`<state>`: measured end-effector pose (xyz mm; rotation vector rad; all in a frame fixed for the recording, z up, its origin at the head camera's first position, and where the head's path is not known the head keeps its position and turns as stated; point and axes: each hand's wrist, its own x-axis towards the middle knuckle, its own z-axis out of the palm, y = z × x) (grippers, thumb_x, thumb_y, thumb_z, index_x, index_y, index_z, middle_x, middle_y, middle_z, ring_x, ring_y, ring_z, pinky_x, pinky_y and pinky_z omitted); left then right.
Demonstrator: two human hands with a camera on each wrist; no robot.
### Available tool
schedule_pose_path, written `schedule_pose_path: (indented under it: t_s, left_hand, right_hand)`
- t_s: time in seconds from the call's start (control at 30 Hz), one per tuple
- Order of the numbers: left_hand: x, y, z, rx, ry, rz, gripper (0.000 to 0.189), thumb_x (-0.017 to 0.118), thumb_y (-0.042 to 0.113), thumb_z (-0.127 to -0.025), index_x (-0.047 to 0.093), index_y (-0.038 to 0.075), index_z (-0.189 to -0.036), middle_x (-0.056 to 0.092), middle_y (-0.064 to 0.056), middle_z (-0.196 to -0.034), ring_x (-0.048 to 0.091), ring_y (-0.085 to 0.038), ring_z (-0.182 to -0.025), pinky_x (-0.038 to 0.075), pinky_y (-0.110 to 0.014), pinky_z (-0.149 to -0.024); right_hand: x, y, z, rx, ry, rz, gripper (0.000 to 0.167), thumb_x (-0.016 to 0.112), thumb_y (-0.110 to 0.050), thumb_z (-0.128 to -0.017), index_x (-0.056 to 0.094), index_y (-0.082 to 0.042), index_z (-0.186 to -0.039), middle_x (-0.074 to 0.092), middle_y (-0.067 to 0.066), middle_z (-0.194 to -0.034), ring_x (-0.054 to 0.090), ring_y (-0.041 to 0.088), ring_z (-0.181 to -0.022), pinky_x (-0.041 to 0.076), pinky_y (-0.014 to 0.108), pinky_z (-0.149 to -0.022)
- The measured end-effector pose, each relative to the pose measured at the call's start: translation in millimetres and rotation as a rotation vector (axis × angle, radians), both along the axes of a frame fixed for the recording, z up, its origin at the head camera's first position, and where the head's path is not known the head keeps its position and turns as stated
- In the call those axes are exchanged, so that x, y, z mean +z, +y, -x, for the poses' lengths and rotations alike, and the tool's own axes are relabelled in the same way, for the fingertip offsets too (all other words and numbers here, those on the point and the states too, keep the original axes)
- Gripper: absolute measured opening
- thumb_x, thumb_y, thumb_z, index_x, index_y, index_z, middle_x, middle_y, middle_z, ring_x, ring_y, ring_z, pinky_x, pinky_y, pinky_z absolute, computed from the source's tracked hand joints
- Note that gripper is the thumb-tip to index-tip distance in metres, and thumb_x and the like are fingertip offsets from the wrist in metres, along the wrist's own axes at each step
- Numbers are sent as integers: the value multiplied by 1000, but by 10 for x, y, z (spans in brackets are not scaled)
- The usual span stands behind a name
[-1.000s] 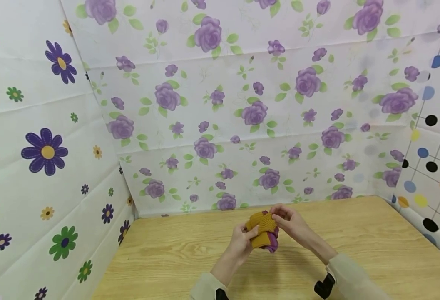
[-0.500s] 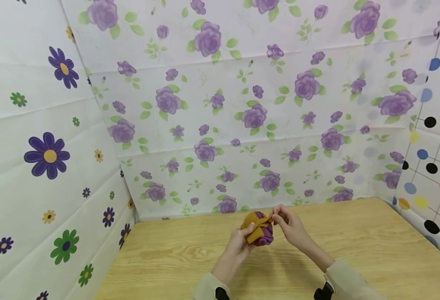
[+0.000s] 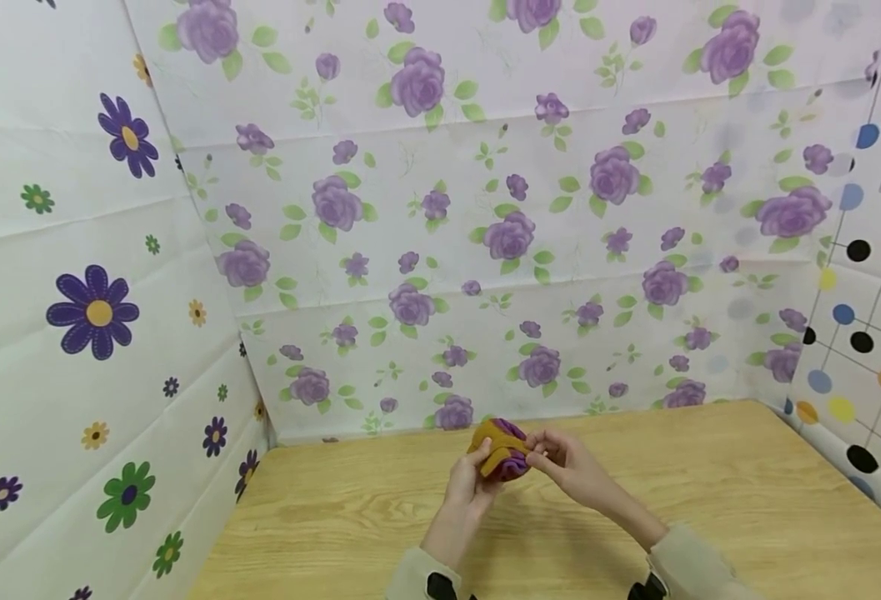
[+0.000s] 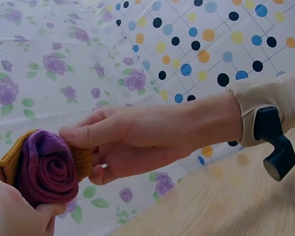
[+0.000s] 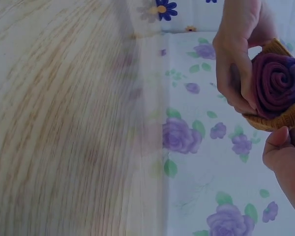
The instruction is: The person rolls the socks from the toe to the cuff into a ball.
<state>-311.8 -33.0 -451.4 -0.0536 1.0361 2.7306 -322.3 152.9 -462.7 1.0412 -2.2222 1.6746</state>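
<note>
A rolled-up pair of socks (image 3: 505, 454), purple with a ribbed mustard cuff, is held in the air over the table. My left hand (image 3: 468, 485) grips the roll from the left, thumb across the mustard part. On the other side my right hand (image 3: 571, 472) pinches the edge of the cuff between thumb and fingers. The left wrist view shows the purple spiral end of the socks (image 4: 54, 169), with the mustard cuff (image 4: 82, 162) stretched along its side. From the right wrist, the cuff (image 5: 275, 120) wraps round the lower side of the roll.
A light wood-grain table (image 3: 350, 508) lies below both hands. Behind it hangs a sheet with purple roses (image 3: 410, 300). Flowered sheeting (image 3: 95, 383) closes the left side, and dotted sheeting (image 3: 860, 342) the right.
Both hands have moved slightly left with the socks. The roll has turned, showing more purple, and the mustard cuff has been pulled out and drawn round it by the right hand.
</note>
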Motion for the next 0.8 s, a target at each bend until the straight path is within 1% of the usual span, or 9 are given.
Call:
schedule_pose_path:
  t_s: [0.17, 0.23, 0.33, 0.43, 0.5, 0.53, 0.67, 0.73, 0.8]
  left_hand:
    - [26, 14, -19, 8, -2, -46, 49, 51, 12, -100, 27, -7, -139, 49, -12, -116, 59, -15, -98, 52, -24, -88]
    - [34, 21, -19, 4, -11, -66, 48, 50, 11, -100, 28, -6, -139, 48, -12, -116, 59, -16, -99, 52, -25, -88]
    - [40, 30, -23, -8, -17, -90, 45, 48, 11, -100, 30, -6, -138, 47, -12, -116, 57, -16, -99, 52, -25, -88]
    - [40, 32, -29, -24, -18, -104, 43, 47, 11, -101, 31, -5, -137, 47, -12, -116, 57, -16, -100, 52, -25, -88]
    - [35, 22, -29, -51, -8, -106, 44, 46, 12, -101, 29, -5, -138, 45, -13, -119, 55, -16, -102, 51, -26, -90]
    - [28, 12, -27, -69, -2, -96, 47, 46, 13, -101, 27, -6, -140, 44, -13, -120, 55, -17, -104, 50, -27, -92]
    - [4, -61, -4, -190, 17, -30, 57, 47, 17, -102, 21, -6, -146, 43, -16, -127, 53, -23, -114, 45, -37, -103]
    - [-11, -108, 8, -240, 11, 48, 58, 50, 20, -100, 25, -5, -146, 46, -15, -124, 53, -26, -114, 45, -40, -102]
    - [-25, -146, 20, -271, 0, 114, 56, 54, 22, -99, 32, -4, -143, 51, -14, -119, 54, -29, -110, 48, -40, -96]
  right_hand:
    - [-4, -85, -3, -17, 114, -35, 4, 49, -4, -99, 53, -5, -101, 52, 8, -77, 43, 0, -64, 42, 26, -53]
    - [7, -113, -13, -43, 118, -60, 4, 55, -8, -97, 52, -7, -101, 51, 4, -78, 41, -1, -63, 40, 23, -53]
    - [16, -136, -26, -40, 93, -66, 16, 63, -11, -92, 51, -8, -102, 54, 3, -86, 46, 0, -70, 44, 22, -58]
    - [7, -137, -22, -13, 98, -58, 18, 64, -10, -92, 50, -6, -104, 58, 7, -96, 51, 3, -79, 48, 23, -64]
    - [-4, -128, -14, 18, 104, -52, 15, 60, -8, -94, 50, -5, -104, 58, 10, -99, 53, 4, -81, 49, 25, -65]
    - [-10, -119, -10, 20, 109, -54, 13, 58, -7, -95, 50, -5, -104, 57, 10, -97, 52, 3, -77, 48, 25, -62]
    - [-5, -77, -9, 30, 77, -59, 9, 56, -6, -97, 49, -5, -102, 52, 9, -91, 45, 2, -66, 44, 27, -55]
    - [7, -54, -12, 33, 51, -53, 8, 54, -6, -97, 48, -3, -101, 51, 10, -90, 44, 2, -64, 43, 27, -54]
    - [18, -35, -12, 51, 8, -28, 7, 53, -5, -98, 47, -2, -100, 51, 11, -92, 46, 3, -66, 44, 27, -54]
